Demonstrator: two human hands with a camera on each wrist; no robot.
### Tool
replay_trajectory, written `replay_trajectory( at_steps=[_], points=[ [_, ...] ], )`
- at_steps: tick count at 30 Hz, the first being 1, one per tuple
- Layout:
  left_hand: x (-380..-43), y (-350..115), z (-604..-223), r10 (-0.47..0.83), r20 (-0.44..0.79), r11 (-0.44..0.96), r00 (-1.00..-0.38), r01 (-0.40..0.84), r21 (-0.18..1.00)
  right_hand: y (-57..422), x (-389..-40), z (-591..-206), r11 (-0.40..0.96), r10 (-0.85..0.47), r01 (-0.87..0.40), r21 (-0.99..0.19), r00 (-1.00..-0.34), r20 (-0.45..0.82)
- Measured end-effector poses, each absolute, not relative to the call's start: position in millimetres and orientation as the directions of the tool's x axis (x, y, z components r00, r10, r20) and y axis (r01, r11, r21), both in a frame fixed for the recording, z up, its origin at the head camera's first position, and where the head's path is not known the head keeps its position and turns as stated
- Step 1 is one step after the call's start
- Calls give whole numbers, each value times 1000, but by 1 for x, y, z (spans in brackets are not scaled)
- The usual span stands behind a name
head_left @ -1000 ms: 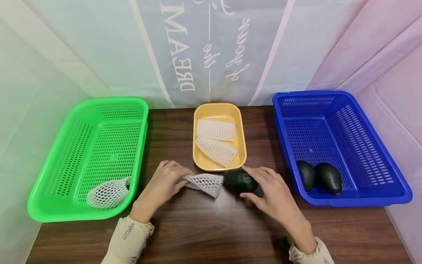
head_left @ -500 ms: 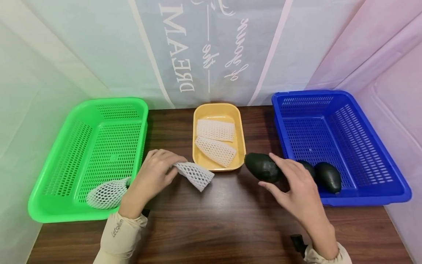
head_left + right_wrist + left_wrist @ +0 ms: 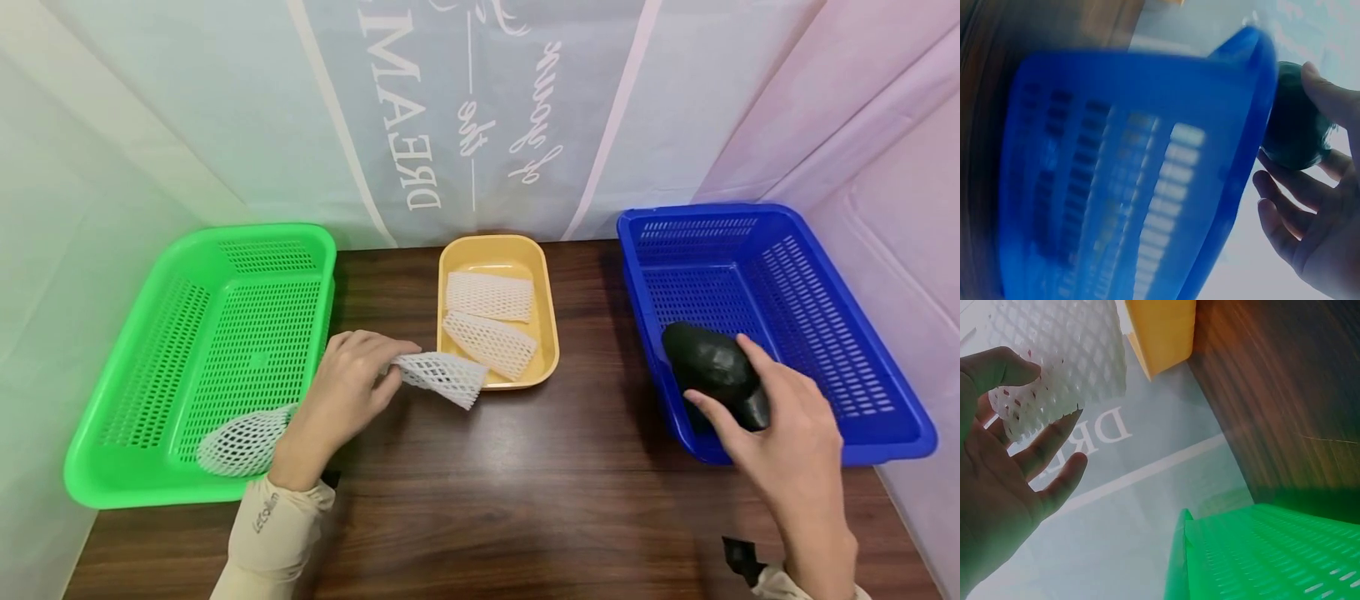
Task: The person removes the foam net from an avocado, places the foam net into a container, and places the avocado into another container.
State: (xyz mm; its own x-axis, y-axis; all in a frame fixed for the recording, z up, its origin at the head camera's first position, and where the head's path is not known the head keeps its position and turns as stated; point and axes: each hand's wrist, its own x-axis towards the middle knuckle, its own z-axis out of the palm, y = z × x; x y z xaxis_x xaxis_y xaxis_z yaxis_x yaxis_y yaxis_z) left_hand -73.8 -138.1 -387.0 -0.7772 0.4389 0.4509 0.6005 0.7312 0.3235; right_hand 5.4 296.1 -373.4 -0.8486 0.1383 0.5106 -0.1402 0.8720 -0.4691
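My left hand (image 3: 347, 398) pinches one end of a white foam fruit net (image 3: 442, 375) between thumb and fingers. The net's free end overlaps the near rim of the yellow tray (image 3: 555, 354) in the head view. My right hand (image 3: 787, 433) grips a dark green avocado (image 3: 708, 360) over the near part of the blue basket (image 3: 892, 454). In the right wrist view this avocado (image 3: 1297, 119) shows beside the basket's rim, thumb on one side and fingers on the other. Below it in the basket lie other avocados (image 3: 753, 410), mostly hidden by the held one and the hand.
Two more foam nets (image 3: 491, 296) lie in the yellow tray at the back middle. On the left stands a green basket (image 3: 82, 462) holding a net-wrapped fruit (image 3: 243, 442). A printed cloth (image 3: 480, 125) hangs behind the brown wooden table (image 3: 510, 517).
My right hand has carried the avocado away from the foam net, rightward and over the blue basket. My left hand has moved slightly left and away from me, still pinching the net.
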Motion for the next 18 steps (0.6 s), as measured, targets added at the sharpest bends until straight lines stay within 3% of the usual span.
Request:
replay_trajectory(
  at_steps=[8,12,18],
  points=[
    [-81,-131,-383,386,436,759,-813,548,351,329,10,-374,906,323,150,-396,-850,416],
    [-85,-126,-383,348,431,769,-832,517,376,344,11,-378,862,452,318,-394,-833,317],
    [-91,-117,-385,309,437,776,-845,490,397,359,10,-387,799,559,463,-384,-807,191]
  ],
)
